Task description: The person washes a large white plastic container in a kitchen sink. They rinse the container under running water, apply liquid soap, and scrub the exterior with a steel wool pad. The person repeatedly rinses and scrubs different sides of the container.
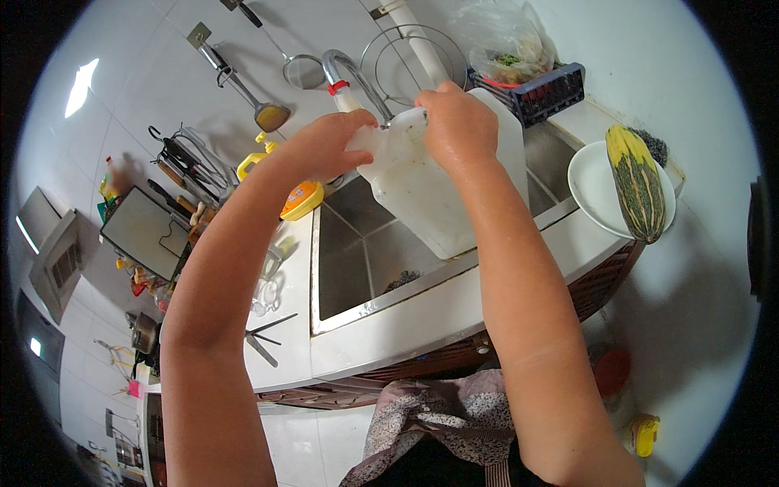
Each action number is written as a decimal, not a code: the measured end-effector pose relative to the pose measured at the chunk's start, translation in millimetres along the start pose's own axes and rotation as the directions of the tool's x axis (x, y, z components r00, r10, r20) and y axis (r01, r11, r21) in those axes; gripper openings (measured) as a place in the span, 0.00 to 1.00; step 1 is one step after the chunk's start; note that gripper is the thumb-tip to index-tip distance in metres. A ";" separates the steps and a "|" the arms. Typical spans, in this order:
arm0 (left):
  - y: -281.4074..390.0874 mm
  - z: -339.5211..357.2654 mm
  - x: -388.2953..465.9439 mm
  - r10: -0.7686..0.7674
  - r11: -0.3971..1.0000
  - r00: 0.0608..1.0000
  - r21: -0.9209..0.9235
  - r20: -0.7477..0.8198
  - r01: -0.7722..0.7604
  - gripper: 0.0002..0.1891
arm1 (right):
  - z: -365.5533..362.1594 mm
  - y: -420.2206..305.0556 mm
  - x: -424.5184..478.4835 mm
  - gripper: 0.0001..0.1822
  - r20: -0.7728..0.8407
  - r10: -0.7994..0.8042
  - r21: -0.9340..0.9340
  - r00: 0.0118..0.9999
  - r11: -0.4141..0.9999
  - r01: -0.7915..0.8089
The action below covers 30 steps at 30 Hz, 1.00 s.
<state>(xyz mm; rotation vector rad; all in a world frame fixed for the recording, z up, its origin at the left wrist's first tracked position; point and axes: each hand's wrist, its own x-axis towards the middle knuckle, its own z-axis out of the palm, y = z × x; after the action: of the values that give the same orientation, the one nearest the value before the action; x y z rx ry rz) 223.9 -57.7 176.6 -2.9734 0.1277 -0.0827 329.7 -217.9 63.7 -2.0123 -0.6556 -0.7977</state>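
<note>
A translucent white plastic jug (pixel 426 189) is tilted over the stainless-steel sink (pixel 347 268). My right hand (pixel 459 128) grips it near the top, around what looks like its handle. My left hand (pixel 335 143) has thumb and fingers around the pale, translucent neck end of the jug; whether a separate piece sits there is hard to tell. Just behind that hand, a curved metal faucet (pixel 359 64) carries a red band (pixel 338 87) and a white sleeve (pixel 347 100), whose lower end is hidden. A dark scouring pad (pixel 403 280) lies in the sink.
A green-and-yellow squash (pixel 636 185) rests on a white plate (pixel 587 189) at the right. Yellow detergent bottles (pixel 302 201) and open scissors (pixel 265 341) are at the left. A dark basket (pixel 548 94) holds bagged food behind. A spatula (pixel 271 115) and strainer (pixel 304 72) hang on the tiled wall.
</note>
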 end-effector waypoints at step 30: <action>-16.3 13.3 12.0 -0.331 0.942 0.937 0.014 -0.111 0.335 0.20 | 0.6 -0.1 5.0 0.24 -0.350 -0.133 0.288 0.927 0.927 0.241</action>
<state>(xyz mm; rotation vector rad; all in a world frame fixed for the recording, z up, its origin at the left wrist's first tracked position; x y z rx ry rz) 238.0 -40.6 166.8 -2.9249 -0.3639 -0.2835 333.0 -216.6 67.2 -1.4880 -0.7417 -1.0356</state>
